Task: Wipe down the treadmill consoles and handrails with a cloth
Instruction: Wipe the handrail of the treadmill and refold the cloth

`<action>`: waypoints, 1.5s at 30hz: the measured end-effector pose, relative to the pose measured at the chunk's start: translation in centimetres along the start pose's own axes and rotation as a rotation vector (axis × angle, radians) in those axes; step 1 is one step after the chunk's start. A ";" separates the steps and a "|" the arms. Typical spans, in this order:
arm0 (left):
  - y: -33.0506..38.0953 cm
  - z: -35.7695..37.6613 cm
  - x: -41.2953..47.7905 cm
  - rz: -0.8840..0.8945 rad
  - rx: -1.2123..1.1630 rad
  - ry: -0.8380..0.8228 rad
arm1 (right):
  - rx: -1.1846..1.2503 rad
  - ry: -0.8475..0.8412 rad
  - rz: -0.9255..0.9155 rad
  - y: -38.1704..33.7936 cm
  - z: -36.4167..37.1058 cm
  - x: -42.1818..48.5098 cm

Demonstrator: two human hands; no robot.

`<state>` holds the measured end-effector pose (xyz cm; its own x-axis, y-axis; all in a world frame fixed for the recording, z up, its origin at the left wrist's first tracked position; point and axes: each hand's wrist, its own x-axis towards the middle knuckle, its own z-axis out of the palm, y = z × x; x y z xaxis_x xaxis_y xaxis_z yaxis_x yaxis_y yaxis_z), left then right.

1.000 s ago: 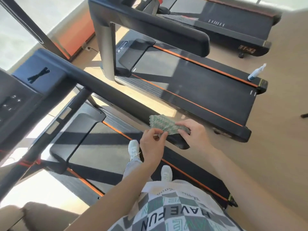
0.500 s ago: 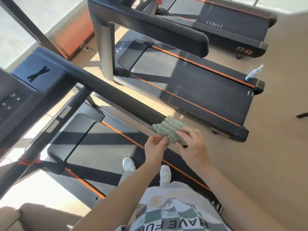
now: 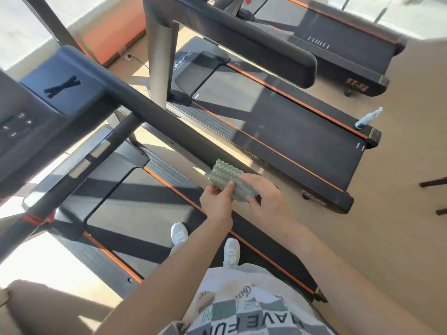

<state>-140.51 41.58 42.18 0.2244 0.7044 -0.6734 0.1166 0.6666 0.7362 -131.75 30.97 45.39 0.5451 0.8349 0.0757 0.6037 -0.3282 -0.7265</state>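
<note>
Cloth (image 3: 228, 181) at near end of handrail (image 3: 169, 124), pinched along near edge by left hand (image 3: 216, 201), gripped at right side by right hand (image 3: 264, 199). Probably refolding. Risk: drops onto treadmill belt (image 3: 135, 189) if either light hold relaxes

Cloth (image 3: 229, 181) over handrail (image 3: 154, 112) end; left hand (image 3: 217, 204) at its near edge, right hand (image 3: 268, 201) right of it. Console (image 3: 29, 117) well left of the hands. Spray bottle (image 3: 367, 119) well beyond right hand, on next treadmill (image 3: 302, 141).

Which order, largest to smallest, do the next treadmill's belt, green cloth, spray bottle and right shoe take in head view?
1. next treadmill's belt
2. green cloth
3. right shoe and spray bottle: alike, bottle farther, unranked
</note>
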 end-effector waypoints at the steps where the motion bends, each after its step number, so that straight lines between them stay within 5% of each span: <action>1: 0.1 -0.2 0.6 -0.007 -0.011 0.031 | -0.036 0.016 -0.028 0.1 0.2 0.3; 11: 7.0 -6.1 8.0 0.032 0.053 0.536 | -0.283 -0.044 0.101 -0.4 2.2 2.7; 17: 7.1 -2.3 5.9 0.060 -0.145 0.146 | -0.292 -0.055 0.102 0.2 2.0 3.2; 24: 3.2 -2.4 3.1 0.110 -0.094 -0.045 | -0.270 -0.017 0.064 1.0 1.8 3.4; 38: 11.5 -5.3 10.9 0.345 -0.072 0.160 | -0.156 -0.047 0.052 2.0 1.1 3.6; 45: 15.0 -6.3 15.2 0.280 -0.026 0.258 | -0.135 -0.056 0.027 2.3 0.9 3.6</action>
<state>-141.43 63.81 42.56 -0.0072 0.8960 -0.4439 0.0603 0.4435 0.8942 -128.91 33.66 43.38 0.5311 0.8472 0.0162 0.6638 -0.4041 -0.6293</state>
